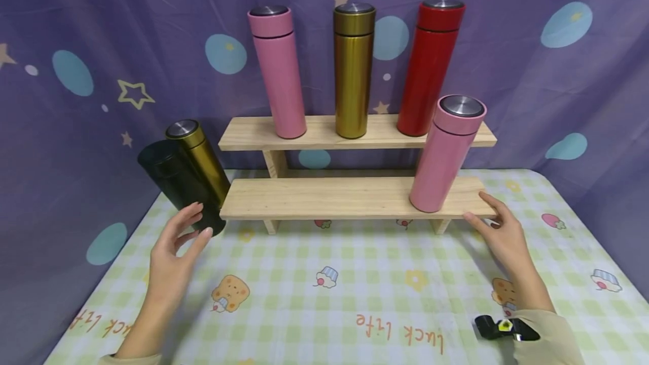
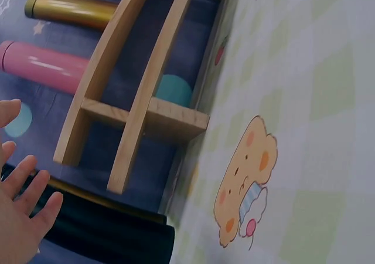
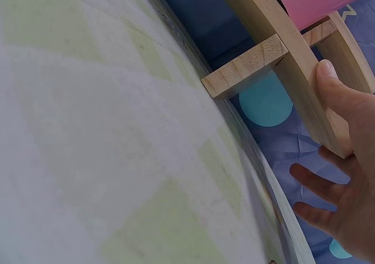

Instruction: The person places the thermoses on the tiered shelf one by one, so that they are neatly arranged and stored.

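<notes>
A two-tier wooden shelf [image 1: 314, 199] stands on the table. My right hand [image 1: 507, 238] grips the right end of its lower board, with the thumb [image 3: 331, 82] on the front edge and the other fingers around the end. A pink vacuum flask [image 1: 446, 156] stands on that board near this hand. At the shelf's left end, my left hand [image 1: 174, 252] is beside a black flask [image 1: 174, 176], its fingers loosely bent and spread, with nothing held. Behind the black flask, a gold flask [image 1: 209, 165] is partly hidden.
On the upper board stand another pink flask [image 1: 279, 83], a second gold flask [image 1: 353, 78] and a red flask [image 1: 431, 72]. A checked tablecloth [image 1: 375, 263] covers the table, and a purple patterned curtain [image 1: 167, 4] hangs behind. A black strap [image 1: 507, 327] is by the right wrist.
</notes>
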A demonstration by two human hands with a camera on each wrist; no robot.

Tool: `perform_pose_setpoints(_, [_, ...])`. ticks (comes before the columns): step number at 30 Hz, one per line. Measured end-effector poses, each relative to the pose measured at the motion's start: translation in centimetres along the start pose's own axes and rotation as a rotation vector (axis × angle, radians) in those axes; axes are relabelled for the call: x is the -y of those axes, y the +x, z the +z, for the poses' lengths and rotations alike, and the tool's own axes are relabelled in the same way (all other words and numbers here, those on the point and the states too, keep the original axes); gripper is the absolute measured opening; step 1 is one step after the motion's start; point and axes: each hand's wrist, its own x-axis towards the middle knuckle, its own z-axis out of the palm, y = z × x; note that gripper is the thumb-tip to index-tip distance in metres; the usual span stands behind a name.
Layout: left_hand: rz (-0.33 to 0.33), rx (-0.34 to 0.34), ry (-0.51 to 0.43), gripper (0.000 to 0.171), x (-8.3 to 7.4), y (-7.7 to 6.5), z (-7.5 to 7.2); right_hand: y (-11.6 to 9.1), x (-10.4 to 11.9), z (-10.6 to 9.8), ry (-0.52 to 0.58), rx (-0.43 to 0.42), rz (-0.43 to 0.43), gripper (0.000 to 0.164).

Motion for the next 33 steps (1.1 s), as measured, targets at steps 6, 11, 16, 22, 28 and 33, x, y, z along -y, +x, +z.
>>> perform_pose_setpoints(6, [-0.084,-0.075,-0.019,0.052,0.4,0.3,-0.8,-0.1,0.2,0.1,0.004,-0.007,-0.006,0.076])
perform_pose_setpoints(11, [-0.149,-0.152,-0.105,0.05,1.3,0.8,-1.4,-0.1,0.1,0.1,0.006,-0.005,0.001,0.076])
perform_pose_setpoints(16, [-0.134,-0.241,-0.189,0.05,2.7,1.5,-2.0,0.0,0.0,0.1,0.001,-0.008,-0.003,0.076])
perform_pose_setpoints(22, [-0.127,-0.28,-0.234,0.051,4.3,2.4,-2.7,0.0,0.0,0.1,-0.001,-0.012,-0.001,0.076])
perform_pose_setpoints(28, [-0.152,-0.25,-0.217,0.055,5.6,3.3,-3.0,0.0,0.0,0.0,0.001,-0.016,0.002,0.076])
perform_pose_setpoints(33, [-0.176,-0.239,-0.262,0.062,6.2,4.2,-2.9,0.0,0.1,0.0,-0.004,-0.015,0.002,0.076])
